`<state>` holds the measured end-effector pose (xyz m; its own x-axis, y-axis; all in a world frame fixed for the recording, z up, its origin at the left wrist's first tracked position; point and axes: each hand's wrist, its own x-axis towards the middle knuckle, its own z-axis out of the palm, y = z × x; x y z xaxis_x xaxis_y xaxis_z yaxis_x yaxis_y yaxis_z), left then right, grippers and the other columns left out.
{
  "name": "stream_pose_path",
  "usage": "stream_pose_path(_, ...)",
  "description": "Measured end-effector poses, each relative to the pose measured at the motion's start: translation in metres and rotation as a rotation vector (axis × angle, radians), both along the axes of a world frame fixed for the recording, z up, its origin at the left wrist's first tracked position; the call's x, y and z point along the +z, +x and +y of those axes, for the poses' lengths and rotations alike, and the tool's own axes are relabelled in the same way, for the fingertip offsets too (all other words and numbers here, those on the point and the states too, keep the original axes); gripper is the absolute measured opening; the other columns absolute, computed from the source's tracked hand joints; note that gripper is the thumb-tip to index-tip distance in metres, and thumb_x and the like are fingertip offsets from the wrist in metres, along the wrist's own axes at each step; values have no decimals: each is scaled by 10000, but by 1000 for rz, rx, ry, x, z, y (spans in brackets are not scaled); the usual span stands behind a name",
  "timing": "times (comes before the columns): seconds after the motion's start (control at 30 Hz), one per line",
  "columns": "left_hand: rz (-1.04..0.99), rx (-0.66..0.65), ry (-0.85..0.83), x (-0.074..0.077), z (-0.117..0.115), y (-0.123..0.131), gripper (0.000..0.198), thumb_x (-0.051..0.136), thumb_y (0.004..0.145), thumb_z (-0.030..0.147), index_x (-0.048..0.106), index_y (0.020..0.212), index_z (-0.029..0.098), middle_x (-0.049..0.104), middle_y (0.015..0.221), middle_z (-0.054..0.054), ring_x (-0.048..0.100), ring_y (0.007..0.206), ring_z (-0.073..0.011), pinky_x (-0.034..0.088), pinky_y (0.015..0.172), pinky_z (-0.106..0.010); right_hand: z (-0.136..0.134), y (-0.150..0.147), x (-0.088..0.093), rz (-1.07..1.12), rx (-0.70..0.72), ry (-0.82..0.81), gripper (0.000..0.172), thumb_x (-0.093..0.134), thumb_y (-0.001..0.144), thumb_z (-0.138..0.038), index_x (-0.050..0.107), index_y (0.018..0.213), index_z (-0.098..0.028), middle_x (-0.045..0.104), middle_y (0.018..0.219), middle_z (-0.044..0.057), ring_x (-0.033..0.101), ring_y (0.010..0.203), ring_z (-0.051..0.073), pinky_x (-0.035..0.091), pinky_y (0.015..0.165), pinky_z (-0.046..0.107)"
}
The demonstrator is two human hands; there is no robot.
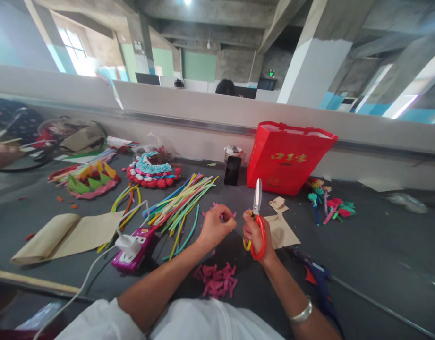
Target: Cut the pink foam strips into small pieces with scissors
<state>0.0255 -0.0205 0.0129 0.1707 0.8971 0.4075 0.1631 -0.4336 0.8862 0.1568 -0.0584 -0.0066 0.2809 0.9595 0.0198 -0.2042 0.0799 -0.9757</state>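
My right hand [256, 232] holds a pair of scissors [257, 198] with red and yellow handles, blades pointing up and away from me. To its left, my left hand [216, 229] is closed with thumb and fingertips together; whatever lies between them, if anything, is too small to make out. Nearer to my body, a pile of short pink cut pieces [219, 279] lies on the dark table [380, 264]. A few more pink bits are scattered around my left hand. Beside my right hand lies a piece of brown paper [283, 231].
Left of my hands are a bundle of coloured pipe cleaners [183, 200], a purple power strip [135, 250] and a brown paper roll [57, 231]. A red bag [288, 158] and a phone [233, 171] stand behind. A glue gun [318, 278] lies right. Another person's hand [4, 156] shows far left.
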Motion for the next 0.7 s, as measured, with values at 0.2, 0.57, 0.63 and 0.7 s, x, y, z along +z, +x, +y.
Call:
stream_pose_path(0.2, -35, -68, -16, -5, -2, 2, 111, 578, 616, 101, 567, 548, 189, 546, 568, 20, 465, 581, -128, 322, 608, -247, -6, -8, -1, -80, 87, -8, 398, 626, 774, -567, 535, 861, -189, 328, 467, -109, 304, 340, 46, 251, 317, 155)
stream_pose_path(0.57, -453, -493, -706, -9, 2, 1, 125, 596, 695, 258, 630, 633, 155, 573, 616, -25, 535, 597, -137, 419, 639, -262, -7, -9, 0, 42, 104, 66, 343, 641, 779, -516, 519, 860, -206, 294, 468, -124, 245, 347, 38, 285, 331, 153)
stream_pose_path(0.63, -503, -574, -829, -10, 3, 0, 112, 610, 685, 247, 639, 657, 142, 598, 649, -35, 564, 617, -137, 437, 658, -263, -7, -9, 0, 29, 113, 81, 334, 636, 786, -511, 513, 842, -206, 300, 466, -123, 253, 345, 38, 295, 329, 152)
stream_pose_path(0.7, -521, -617, -882, -10, 3, 0, 95, 606, 678, 223, 641, 671, 135, 614, 663, -38, 580, 625, -134, 444, 665, -257, -7, -8, 0, 12, 115, 92, 324, 623, 798, -506, 511, 838, -205, 295, 464, -124, 256, 345, 38, 301, 332, 151)
